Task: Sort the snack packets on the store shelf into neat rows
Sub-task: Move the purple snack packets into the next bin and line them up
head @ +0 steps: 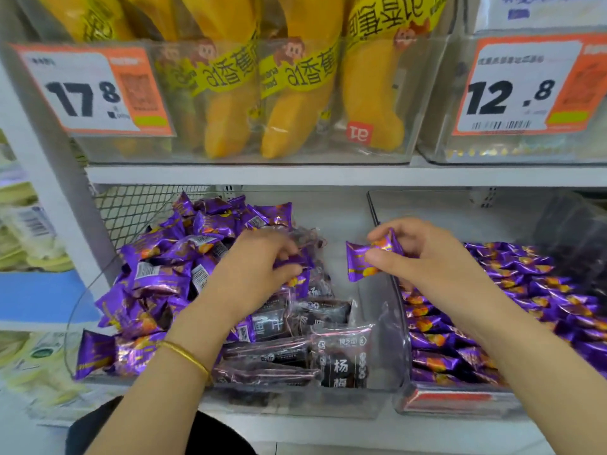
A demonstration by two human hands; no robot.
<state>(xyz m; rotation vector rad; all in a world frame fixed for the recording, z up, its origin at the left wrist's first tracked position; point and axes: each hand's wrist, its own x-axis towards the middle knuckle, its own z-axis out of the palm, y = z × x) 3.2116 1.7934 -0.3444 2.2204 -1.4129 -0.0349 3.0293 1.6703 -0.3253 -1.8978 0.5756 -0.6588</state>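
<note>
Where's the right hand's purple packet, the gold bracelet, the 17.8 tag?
purple packet (358,261): head view, foil front.
gold bracelet (185,356): head view, band's middle.
17.8 tag (77,100): head view, printed digits.

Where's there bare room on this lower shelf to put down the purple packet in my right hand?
Two bare patches: the back right of the left bin, between the purple heap and the right bin; and the right bin's back left, behind the rows. Crowded: the heap fills the left bin's left side, and dark packets fill its front.
</note>
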